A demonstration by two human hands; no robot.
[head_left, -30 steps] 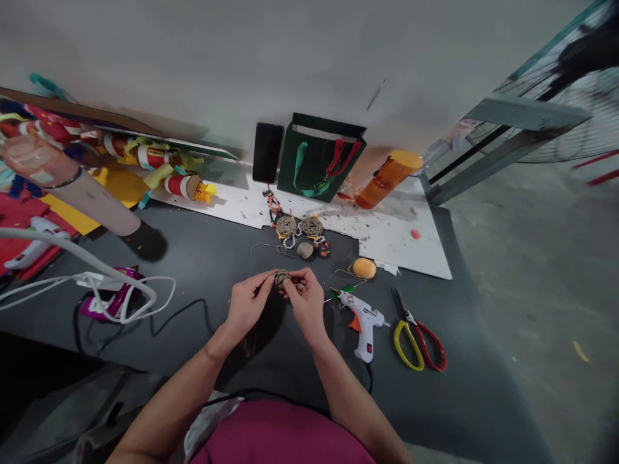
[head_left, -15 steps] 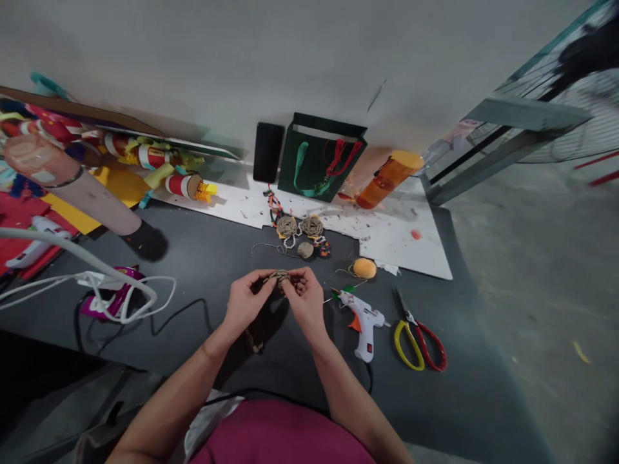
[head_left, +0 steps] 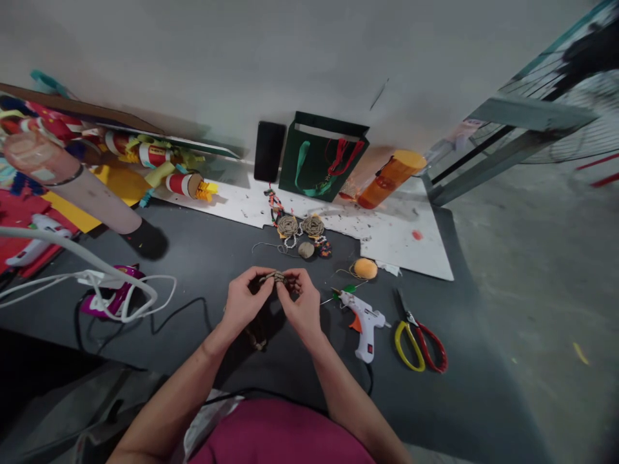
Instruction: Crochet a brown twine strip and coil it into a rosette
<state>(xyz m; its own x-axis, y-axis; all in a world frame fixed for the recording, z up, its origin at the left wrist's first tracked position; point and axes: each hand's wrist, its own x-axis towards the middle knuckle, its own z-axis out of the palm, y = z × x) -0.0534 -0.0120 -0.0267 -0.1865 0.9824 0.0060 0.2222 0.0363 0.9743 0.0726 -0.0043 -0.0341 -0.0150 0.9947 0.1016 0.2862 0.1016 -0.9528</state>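
Between my fingertips is a small brown coil of braided cord [head_left: 276, 277], partly covered by my thumbs. My left hand [head_left: 245, 296] pinches its left side, and my right hand [head_left: 300, 299] pinches the right side. A loose length of the cord [head_left: 257, 340] trails on the dark table below my hands. Just beyond lie two finished-looking cord rosettes, a left rosette [head_left: 288, 226] and a right rosette [head_left: 313, 225], with bead strings around them. A flat round brown disc [head_left: 306, 250] rests in front of these. The white glue gun [head_left: 366, 322] lies right of my right hand.
Scissors [head_left: 418, 338] with yellow and red handles lie at the right, near an orange-yellow thread spool [head_left: 365, 269]. Behind stand a phone [head_left: 269, 152], a green gift bag [head_left: 322, 158] and an orange bottle [head_left: 389, 180]. White cables [head_left: 149, 293] and a tall bottle [head_left: 104, 203] occupy the left.
My hands have shifted slightly left, and the coil has tilted between my fingers. My right thumb has moved a little lower on it. The objects on the table stay put.
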